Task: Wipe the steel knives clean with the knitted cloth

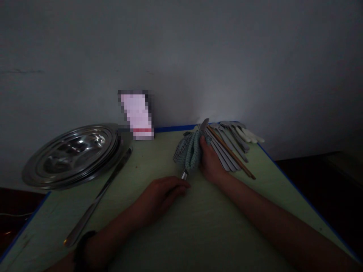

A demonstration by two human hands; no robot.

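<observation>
My left hand (161,196) lies on the green table (198,226), its fingers closed on the handle end of a metal knife (185,174). My right hand (210,162) grips a pale green knitted cloth (190,151) wrapped round the knife's blade, whose tip (204,124) pokes out beyond the cloth. Just right of that hand lies a row of several metal utensils (229,145) with a wooden stick (232,155) across them.
A stack of steel plates (73,155) sits at the table's far left. A long knife (96,200) lies diagonally beside it. A pink and white box (137,115) stands against the wall. Blue trim (297,189) edges the table; dark floor lies beyond on both sides.
</observation>
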